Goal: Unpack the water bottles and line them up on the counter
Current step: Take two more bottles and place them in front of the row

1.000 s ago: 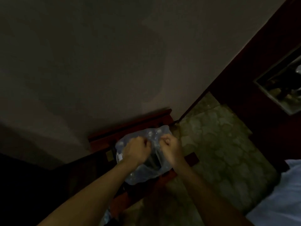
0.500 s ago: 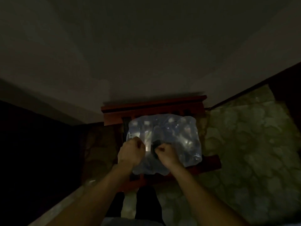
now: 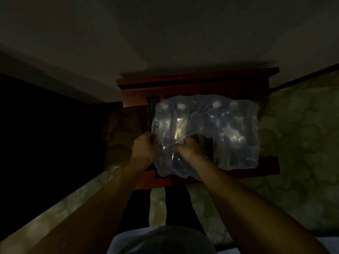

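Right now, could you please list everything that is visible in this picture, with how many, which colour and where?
pack of bottles: one, wrapped in clear plastic, on the wooden stand; the number of bottles inside cannot be counted in this dim light
wooden stand: one, reddish-brown, against the wall, under the pack
wall: one, pale, dim, across the top of the view
floor: greenish patterned, right of and below the stand
legs: dark trousers, bottom centre, in front of the stand
left hand: one, closed on the plastic wrap at the pack's near left edge
right hand: one, closed on the plastic wrap beside the left hand
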The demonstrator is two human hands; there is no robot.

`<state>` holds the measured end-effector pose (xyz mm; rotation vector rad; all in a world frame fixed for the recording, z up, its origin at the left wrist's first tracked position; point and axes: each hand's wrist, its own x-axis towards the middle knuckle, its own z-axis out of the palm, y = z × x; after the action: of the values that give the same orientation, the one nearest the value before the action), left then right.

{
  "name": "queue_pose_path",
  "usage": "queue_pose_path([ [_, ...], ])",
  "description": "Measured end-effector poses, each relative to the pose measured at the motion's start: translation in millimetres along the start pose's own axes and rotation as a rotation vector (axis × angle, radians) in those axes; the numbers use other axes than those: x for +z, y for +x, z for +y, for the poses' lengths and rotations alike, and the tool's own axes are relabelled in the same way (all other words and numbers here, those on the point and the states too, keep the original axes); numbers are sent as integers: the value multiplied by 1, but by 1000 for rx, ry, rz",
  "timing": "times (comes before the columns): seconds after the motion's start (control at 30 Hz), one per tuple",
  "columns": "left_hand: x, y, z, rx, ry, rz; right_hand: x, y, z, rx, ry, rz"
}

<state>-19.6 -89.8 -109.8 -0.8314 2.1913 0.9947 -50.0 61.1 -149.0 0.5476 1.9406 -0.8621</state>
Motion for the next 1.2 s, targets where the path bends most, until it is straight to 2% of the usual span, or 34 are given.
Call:
queue_pose_path([
  [0.33, 2, 21, -29, 26, -4, 5, 30, 39, -3, 276, -4, 21],
  [0.5, 7, 33, -21, -5, 9, -91, 20, 29, 14, 170, 28, 67],
  [0.67, 24, 49, -9, -111, 31, -102, 11, 14, 24, 93, 69, 218],
  [0.77, 27, 54, -11, -155, 86, -130, 11, 11, 21, 120, 218, 204],
  [0.87, 30, 54, -12, -139, 171, -136, 12, 8, 19, 169, 161, 189],
  [1.1, 45, 47, 8, -119, 535, -76, 24, 3, 9, 219, 223, 131],
  [1.2, 47, 46, 7, -125, 543, -78, 24, 1, 9, 205, 170, 136],
])
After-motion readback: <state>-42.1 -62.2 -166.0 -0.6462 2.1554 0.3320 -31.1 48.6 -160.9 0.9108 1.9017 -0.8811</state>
